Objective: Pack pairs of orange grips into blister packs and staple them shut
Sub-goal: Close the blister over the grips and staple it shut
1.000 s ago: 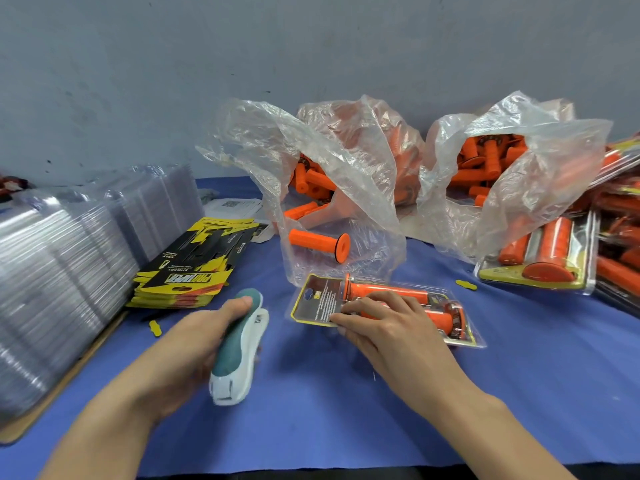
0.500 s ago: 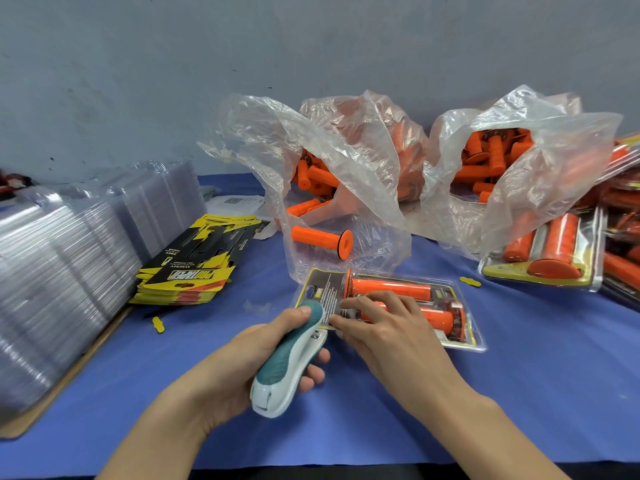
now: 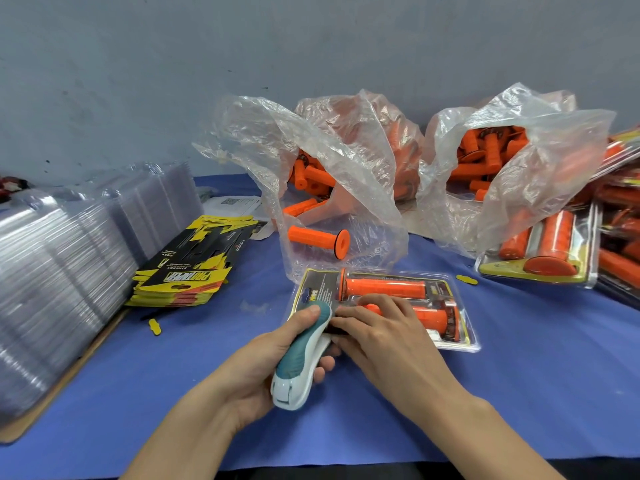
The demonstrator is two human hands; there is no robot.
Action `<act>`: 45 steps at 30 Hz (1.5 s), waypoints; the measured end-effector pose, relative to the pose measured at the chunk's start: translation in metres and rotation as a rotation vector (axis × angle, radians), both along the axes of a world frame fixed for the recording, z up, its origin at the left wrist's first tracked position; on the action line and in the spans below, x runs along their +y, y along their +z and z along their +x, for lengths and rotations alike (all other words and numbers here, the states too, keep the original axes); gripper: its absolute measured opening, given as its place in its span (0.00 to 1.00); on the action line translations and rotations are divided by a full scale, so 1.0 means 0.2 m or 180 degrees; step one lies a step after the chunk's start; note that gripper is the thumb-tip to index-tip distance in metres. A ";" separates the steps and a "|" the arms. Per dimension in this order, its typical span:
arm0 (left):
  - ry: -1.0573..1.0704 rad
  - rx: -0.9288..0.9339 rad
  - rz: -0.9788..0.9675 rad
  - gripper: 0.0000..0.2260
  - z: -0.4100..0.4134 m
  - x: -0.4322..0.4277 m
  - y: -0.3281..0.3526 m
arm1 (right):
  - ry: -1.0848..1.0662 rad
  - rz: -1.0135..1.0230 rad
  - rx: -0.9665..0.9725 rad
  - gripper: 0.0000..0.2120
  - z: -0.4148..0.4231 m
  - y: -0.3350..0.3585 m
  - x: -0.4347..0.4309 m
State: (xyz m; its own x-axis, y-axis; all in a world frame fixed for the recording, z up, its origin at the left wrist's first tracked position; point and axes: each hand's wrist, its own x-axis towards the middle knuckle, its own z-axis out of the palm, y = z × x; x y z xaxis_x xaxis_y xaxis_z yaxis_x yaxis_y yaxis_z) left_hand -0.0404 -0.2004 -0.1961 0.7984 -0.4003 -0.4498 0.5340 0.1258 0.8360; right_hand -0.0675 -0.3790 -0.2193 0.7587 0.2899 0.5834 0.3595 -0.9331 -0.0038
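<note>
Teal-and-white plastic stapler (image 3: 304, 358), held well left of the pack a second ago, now has its nose over the near left edge of the clear plastic blister pack (image 3: 437, 293), just beside the right fingertips. The left hand (image 3: 252, 368) grips it, fingers curled under the body and thumb laid along the top. The right hand (image 3: 388, 341) has stayed on the pack, its fingers lying slightly spread and pressing down on the plastic. The pack has not shifted; it lies flat at the centre of the frame with the pair of ribbed orange grips (image 3: 384, 287) inside, the nearer one half hidden by the right hand.

A blue cloth covers the worktop (image 3: 519, 393), which ends at a plain grey wall (image 3: 242, 64).

Stacks of empty clear blister shells (image 3: 52, 271) fill the left side, with a pile of yellow-and-black printed cards (image 3: 187, 271) next to them. Behind the pack, two crumpled clear plastic bags (image 3: 329, 161) hold loose orange grips, and a single loose orange grip (image 3: 317, 239) lies inside the mouth of the left one. Filled packs (image 3: 540, 258) are heaped at the right edge
</note>
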 end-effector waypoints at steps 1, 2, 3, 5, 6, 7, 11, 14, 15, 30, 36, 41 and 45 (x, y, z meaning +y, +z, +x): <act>0.0016 -0.0005 -0.0004 0.26 0.00 0.00 0.00 | -0.0008 0.0008 0.0039 0.16 0.00 0.01 0.00; 0.0028 -0.0017 0.0001 0.26 0.00 0.00 0.00 | -0.0012 0.0000 0.0089 0.16 0.00 0.01 0.00; 0.0037 -0.0031 0.0012 0.27 0.00 0.00 -0.01 | -0.0009 -0.0018 0.0141 0.15 0.00 0.01 0.00; 0.0048 -0.0027 0.0038 0.27 0.00 -0.01 -0.01 | -0.0016 -0.0050 0.0235 0.11 0.00 0.01 0.00; 0.0059 -0.0022 0.0062 0.27 0.00 -0.01 -0.01 | -0.0027 -0.0057 0.0254 0.09 0.00 0.01 0.00; 0.0070 -0.0019 0.0098 0.27 0.00 -0.01 -0.01 | -0.0046 -0.0058 0.0251 0.08 0.00 0.01 0.00; 0.0053 -0.0075 0.0156 0.24 -0.01 -0.02 -0.01 | -0.0074 -0.0220 0.0323 0.23 0.00 0.00 0.00; 0.0020 -0.0144 0.0156 0.24 -0.01 -0.02 0.00 | -0.0057 -0.0425 0.0503 0.33 0.00 0.00 0.00; 0.0010 -0.0153 0.0140 0.23 -0.02 -0.03 0.00 | -0.0066 -0.0443 0.0493 0.33 0.00 0.00 0.01; -0.0115 -0.0138 -0.0146 0.18 -0.03 -0.05 0.00 | 0.0122 -0.0214 0.0181 0.21 0.02 -0.01 0.04; -0.0637 -0.0123 0.0101 0.26 -0.01 0.05 0.00 | -0.0016 -0.0260 0.0413 0.26 0.02 -0.02 0.01; -0.0238 -0.0961 0.2407 0.33 0.07 0.36 0.04 | 0.0073 -0.0209 0.0234 0.11 0.03 0.00 -0.04; 0.0504 -0.1953 0.5139 0.26 0.10 0.42 -0.04 | 0.0088 -0.0158 0.0218 0.07 -0.01 0.00 -0.04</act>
State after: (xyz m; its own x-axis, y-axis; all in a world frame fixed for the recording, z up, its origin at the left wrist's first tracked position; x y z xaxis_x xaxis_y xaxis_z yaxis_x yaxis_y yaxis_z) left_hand -0.0209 -0.1162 -0.2037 0.9764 0.2031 0.0737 0.1825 -0.9578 0.2220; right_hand -0.0687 -0.3861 -0.2196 0.7876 0.3386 0.5148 0.3857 -0.9225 0.0167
